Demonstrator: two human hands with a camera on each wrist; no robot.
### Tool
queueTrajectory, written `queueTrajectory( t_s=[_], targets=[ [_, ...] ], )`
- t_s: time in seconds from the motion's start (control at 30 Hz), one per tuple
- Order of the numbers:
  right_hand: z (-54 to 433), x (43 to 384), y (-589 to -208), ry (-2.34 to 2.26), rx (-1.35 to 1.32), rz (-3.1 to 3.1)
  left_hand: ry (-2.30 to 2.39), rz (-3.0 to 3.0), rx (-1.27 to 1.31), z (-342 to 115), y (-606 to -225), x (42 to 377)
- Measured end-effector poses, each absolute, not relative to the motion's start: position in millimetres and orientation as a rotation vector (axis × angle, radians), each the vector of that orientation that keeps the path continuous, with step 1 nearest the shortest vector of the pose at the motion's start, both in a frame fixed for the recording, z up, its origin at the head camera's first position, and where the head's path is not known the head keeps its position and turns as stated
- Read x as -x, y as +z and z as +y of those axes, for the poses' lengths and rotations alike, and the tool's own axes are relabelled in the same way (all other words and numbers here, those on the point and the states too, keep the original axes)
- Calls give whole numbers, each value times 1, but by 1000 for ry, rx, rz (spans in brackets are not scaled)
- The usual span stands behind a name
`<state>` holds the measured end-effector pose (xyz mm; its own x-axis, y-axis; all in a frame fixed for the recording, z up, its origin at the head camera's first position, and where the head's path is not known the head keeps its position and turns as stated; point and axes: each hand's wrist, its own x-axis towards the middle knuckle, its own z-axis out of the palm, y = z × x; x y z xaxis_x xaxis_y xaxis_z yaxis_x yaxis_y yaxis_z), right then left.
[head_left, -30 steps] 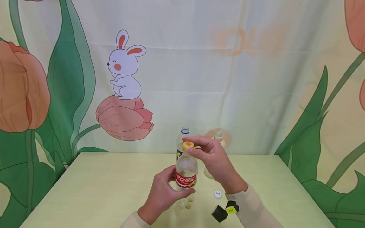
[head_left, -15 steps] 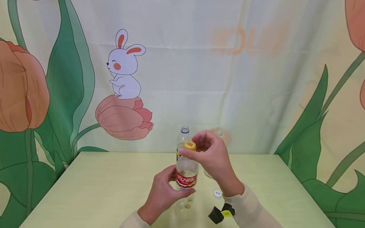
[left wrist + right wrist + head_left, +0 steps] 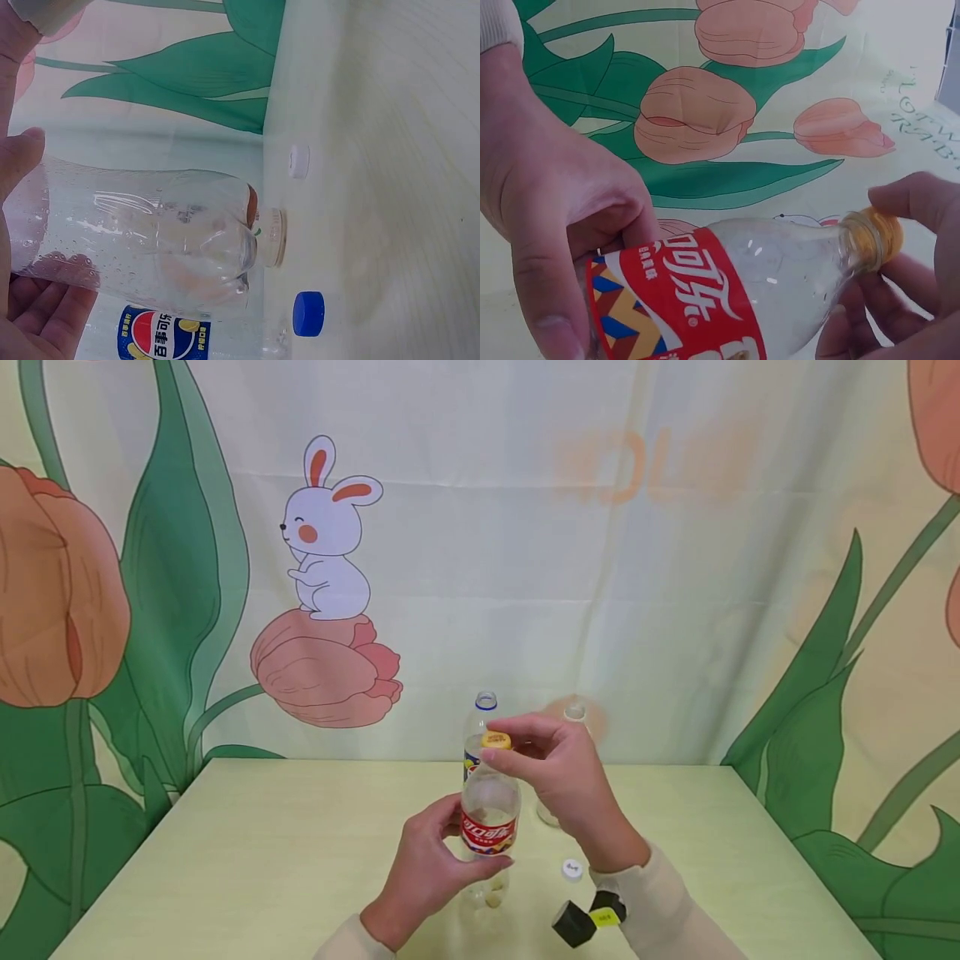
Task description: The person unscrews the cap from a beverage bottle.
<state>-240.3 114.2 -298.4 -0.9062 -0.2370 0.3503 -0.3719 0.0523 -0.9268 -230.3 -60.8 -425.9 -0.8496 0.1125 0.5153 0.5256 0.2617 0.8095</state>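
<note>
My left hand [image 3: 429, 867] grips a clear plastic bottle with a red cola label [image 3: 489, 832] around its lower body. The bottle is upright, its base held above the table in the left wrist view. At the bottle's mouth is a yellow cap [image 3: 496, 740], pinched between the thumb and fingers of my right hand [image 3: 561, 777]. In the right wrist view the cap [image 3: 885, 236] sits over the neck. Behind stands an uncapped clear bottle with a blue Pepsi label [image 3: 163, 335]. Another clear, uncapped bottle [image 3: 549, 815] is mostly hidden by my right hand.
On the pale table [image 3: 247, 860] lie a white cap [image 3: 572, 869], right of the held bottle, and a blue cap [image 3: 308, 313]. A black device [image 3: 574, 924] is at my right cuff. A curtain printed with tulips and a rabbit [image 3: 330, 556] hangs behind the table.
My right fingers loosened and spread from the cap half a second ago, the hand shifting slightly, and now pinch it again. The left hand and bottle stay nearly still.
</note>
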Motion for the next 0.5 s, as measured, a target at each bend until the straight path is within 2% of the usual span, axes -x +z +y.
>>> queueTrajectory(
  t_s=[0.27, 0.5],
  targets=[
    [116, 246, -305, 2048, -842, -2208, -1611, -2162, 588, -62, -427, 231],
    [113, 246, -302, 1945, -665, -2246, -1610, -2176, 573, -63, -427, 232]
  ],
)
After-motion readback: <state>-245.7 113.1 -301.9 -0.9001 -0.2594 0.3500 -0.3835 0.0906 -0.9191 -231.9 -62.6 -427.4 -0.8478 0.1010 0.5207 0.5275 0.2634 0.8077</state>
